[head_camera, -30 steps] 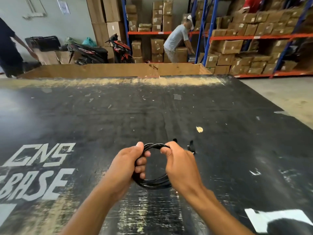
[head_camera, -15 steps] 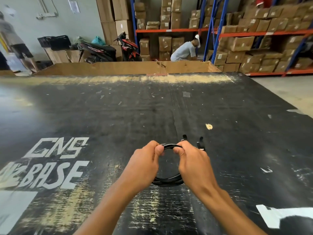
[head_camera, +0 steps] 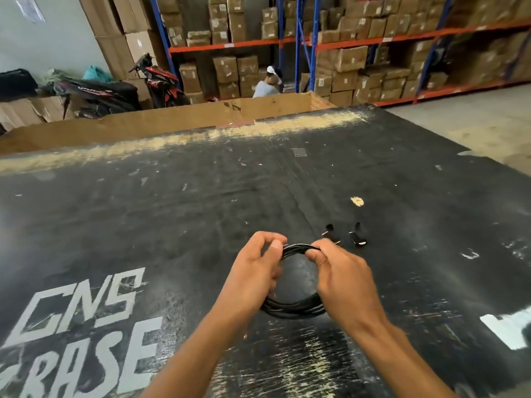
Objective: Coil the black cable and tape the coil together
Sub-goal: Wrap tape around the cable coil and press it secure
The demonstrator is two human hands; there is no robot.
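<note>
I see my two arms reach out over the black worktop. My left hand is curled shut around the left side of the black cable. My right hand is shut around the right side of it. The cable is wound into a round coil with many loops. The low part of the coil hangs between my two wrists. The top part runs from my left thumb to my right thumb, and both thumbs pinch it. Through the ring I can see the worktop.

To the left of my left hand, big white letters are painted on the worktop. Just past my right hand, two small black pieces lie on the worktop. I cannot tell if they are plugs or bits of tape. A bit past them is a small tan scrap.

Further off, a brown cardboard wall stands at the far edge of the worktop. Behind it a person in a white cap bends low. A motorbike is parked far off to the left of my left hand. Blue and orange racks hold lots of brown boxes.
</note>
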